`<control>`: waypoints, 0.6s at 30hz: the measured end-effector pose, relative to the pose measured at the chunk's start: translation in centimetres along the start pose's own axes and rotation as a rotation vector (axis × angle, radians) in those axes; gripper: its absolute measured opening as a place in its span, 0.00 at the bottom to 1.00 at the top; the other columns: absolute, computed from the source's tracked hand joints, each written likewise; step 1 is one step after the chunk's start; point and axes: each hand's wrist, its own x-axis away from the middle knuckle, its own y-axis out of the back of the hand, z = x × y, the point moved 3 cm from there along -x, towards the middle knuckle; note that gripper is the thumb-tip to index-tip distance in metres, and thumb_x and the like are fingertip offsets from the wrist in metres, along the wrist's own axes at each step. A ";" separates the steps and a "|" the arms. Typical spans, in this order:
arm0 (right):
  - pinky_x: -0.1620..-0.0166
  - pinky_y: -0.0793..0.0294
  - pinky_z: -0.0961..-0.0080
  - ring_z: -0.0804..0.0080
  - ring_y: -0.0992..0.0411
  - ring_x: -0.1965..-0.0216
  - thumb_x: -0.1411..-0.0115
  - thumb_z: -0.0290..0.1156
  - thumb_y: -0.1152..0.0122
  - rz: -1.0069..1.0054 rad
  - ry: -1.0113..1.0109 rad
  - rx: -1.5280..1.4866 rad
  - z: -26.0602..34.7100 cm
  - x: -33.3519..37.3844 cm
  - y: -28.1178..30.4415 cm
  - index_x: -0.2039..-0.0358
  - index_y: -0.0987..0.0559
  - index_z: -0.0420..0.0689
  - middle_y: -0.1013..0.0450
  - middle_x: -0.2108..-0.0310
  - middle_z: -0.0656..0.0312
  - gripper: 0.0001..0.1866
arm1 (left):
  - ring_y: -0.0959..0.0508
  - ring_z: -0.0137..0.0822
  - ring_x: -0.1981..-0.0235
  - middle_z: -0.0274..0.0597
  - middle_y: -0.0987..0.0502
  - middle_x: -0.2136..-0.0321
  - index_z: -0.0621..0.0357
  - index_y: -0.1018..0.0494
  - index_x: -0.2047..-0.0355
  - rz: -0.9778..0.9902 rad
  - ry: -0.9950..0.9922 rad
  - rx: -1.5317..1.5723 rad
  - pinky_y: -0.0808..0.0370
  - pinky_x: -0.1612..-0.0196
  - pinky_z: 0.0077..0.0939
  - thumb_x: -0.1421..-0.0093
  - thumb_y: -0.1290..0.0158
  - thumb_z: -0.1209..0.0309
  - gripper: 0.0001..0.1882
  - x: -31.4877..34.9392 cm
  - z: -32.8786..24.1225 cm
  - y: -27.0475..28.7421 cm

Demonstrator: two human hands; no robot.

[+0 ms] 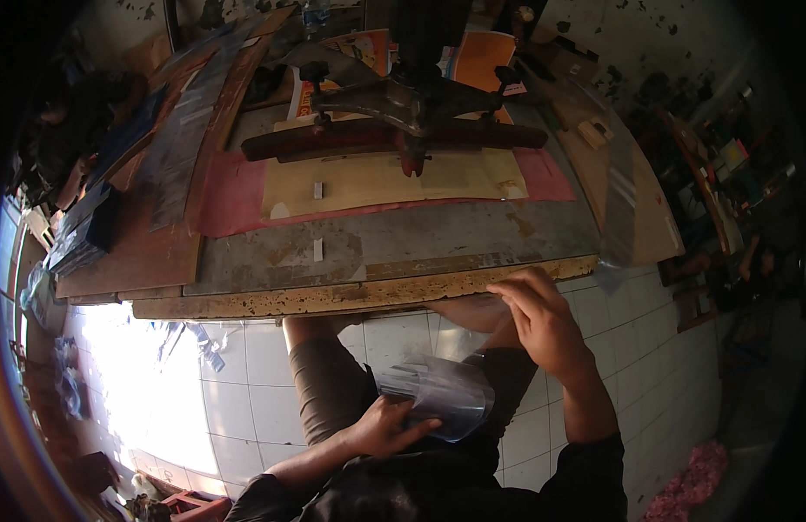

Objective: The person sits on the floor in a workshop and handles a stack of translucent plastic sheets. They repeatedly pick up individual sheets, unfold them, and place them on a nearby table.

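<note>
Over my lap, my left hand [390, 426] grips a curved bundle of clear plastic sheets [455, 396], thumb laid along its lower side. My right hand [542, 322] is raised at the front edge of the worktable [281, 300], fingers apart and loosely bent, pointing left. I make out nothing in it. Beyond it stands a dark metal press [411, 113] with a long crossbar. Under the bar lies a yellowish sheet [385, 187] on a red sheet [224, 196]. Two small pale pieces lie left of the middle, one [318, 190] on the yellowish sheet, the other [317, 250] on the grey tabletop.
A dark box-like stack [90, 230] sits on the brown board [150, 252] at left. A small wooden block [594, 132] rests on the right-hand board, with a clear plastic strip [618, 209] hanging over its edge. Plastic scraps [213, 358] and a pink heap [690, 478] lie on the floor.
</note>
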 end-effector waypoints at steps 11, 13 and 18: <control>0.49 0.29 0.63 0.62 0.26 0.58 0.40 0.24 0.33 -0.012 0.092 0.221 -2.0 -2.1 -0.9 0.60 0.22 0.44 0.25 0.65 0.61 0.09 | 0.20 0.50 0.78 0.52 0.25 0.82 0.71 0.24 0.65 -0.016 0.180 -0.006 0.26 0.71 0.40 0.36 0.38 0.59 0.21 -1.4 2.7 -1.5; 0.51 0.27 0.64 0.62 0.25 0.59 0.40 0.25 0.33 0.019 0.063 0.155 -2.1 -1.4 -2.2 0.59 0.22 0.43 0.25 0.65 0.61 0.09 | 0.24 0.50 0.86 0.51 0.31 0.89 0.73 0.26 0.68 -0.048 0.195 0.062 0.30 0.78 0.40 0.36 0.38 0.57 0.24 -1.2 3.7 -1.9; 0.49 0.24 0.65 0.60 0.25 0.52 0.38 0.27 0.34 0.147 -0.127 0.054 -2.7 -0.3 -2.9 0.62 0.21 0.42 0.25 0.57 0.59 0.06 | 0.25 0.51 0.88 0.49 0.32 0.91 0.71 0.26 0.69 -0.058 0.184 0.097 0.30 0.78 0.40 0.36 0.38 0.57 0.24 -1.1 4.1 -1.8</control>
